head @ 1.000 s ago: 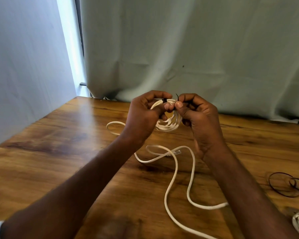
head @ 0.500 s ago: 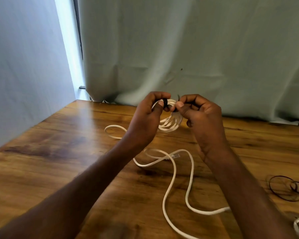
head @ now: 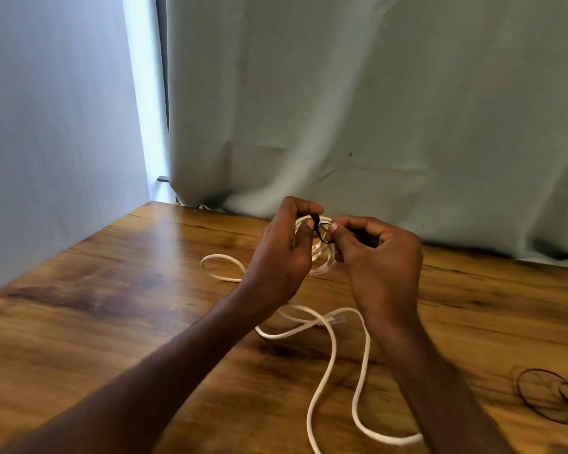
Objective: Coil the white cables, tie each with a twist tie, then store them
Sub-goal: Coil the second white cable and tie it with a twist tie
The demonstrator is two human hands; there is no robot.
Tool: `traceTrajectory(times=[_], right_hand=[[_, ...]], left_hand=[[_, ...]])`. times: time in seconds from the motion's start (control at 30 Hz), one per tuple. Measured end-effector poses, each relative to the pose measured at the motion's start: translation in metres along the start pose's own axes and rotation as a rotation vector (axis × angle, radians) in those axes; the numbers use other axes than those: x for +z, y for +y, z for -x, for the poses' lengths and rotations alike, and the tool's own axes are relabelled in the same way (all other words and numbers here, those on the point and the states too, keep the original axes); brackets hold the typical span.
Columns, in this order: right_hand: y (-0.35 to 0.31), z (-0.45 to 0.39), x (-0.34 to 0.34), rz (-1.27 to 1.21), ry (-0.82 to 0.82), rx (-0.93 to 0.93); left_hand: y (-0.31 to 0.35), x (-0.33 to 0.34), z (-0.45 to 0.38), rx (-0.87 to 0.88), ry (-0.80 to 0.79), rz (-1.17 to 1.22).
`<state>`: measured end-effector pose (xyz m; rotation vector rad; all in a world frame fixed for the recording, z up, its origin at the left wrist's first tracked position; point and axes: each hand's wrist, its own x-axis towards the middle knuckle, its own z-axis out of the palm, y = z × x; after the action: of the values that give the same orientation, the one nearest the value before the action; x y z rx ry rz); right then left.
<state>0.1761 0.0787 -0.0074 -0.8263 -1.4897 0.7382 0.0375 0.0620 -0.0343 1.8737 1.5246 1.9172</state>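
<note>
A small coil of white cable is held above the wooden table between both hands. My left hand grips the coil's top. A black twist tie wraps the coil there, and my right hand pinches the tie's loose end. A second white cable lies loose on the table below my hands, with its clear plug near the middle and a loop to the left.
A thin black wire loop lies on the table at the far right. A pale green curtain hangs behind the table's far edge. A light wall stands to the left.
The view has tilted up a little. My right hand's fingers have turned and shifted lower on the tie's end. The coil stays held in the same place.
</note>
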Motion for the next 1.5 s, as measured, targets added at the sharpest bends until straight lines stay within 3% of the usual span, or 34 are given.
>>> traceTrajectory(times=[0.27,0.67,0.97,1.1,1.3,1.5], right_hand=[[0.001,0.001,-0.003,0.265,0.064,-0.216],[0.005,-0.002,-0.003,0.505,0.085,-0.28],[0.006,0.001,0.0,0.419,0.013,-0.387],[0.005,-0.001,0.002,0.384,-0.069,-0.341],[0.003,0.001,0.003,0.316,0.07,-0.264],[0.005,0.005,0.006,0.487,0.037,-0.362]], left_hand=[[0.005,0.003,0.003,0.013,-0.045,-0.037],[0.009,0.01,0.009,0.045,-0.052,-0.07],[0.005,0.01,0.008,0.024,-0.06,-0.03],[0.001,0.005,0.003,-0.004,-0.013,-0.016],[0.004,0.008,0.003,-0.018,-0.011,0.0],[0.007,0.008,0.008,-0.049,-0.041,0.018]])
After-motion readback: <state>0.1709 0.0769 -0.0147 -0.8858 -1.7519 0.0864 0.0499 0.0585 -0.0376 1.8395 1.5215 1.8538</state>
